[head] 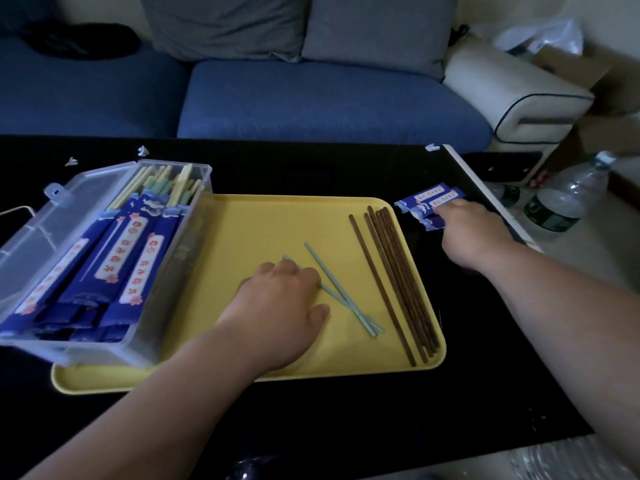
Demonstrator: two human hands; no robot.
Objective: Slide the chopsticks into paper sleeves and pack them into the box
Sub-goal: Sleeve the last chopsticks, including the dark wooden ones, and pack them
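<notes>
At centre frame, two pale blue chopsticks [339, 289] on the yellow tray [249, 230] are half covered by the left hand [280, 299], its grip hidden, while right of the tray the paper sleeves [424, 202] are touched by the right hand [474, 233], any pinch impossible to tell, and the filled box [173, 258] is seen at left.

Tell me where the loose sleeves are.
Head view, right side: the sleeves lie on the black table off the tray's far right corner, touched by the right hand.

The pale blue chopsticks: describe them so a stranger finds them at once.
Find the flat yellow plastic tray on the black table. Near its middle, by the left hand, lie two pale blue chopsticks, crossed; the dark brown wooden chopsticks beside them lie parallel.
</notes>
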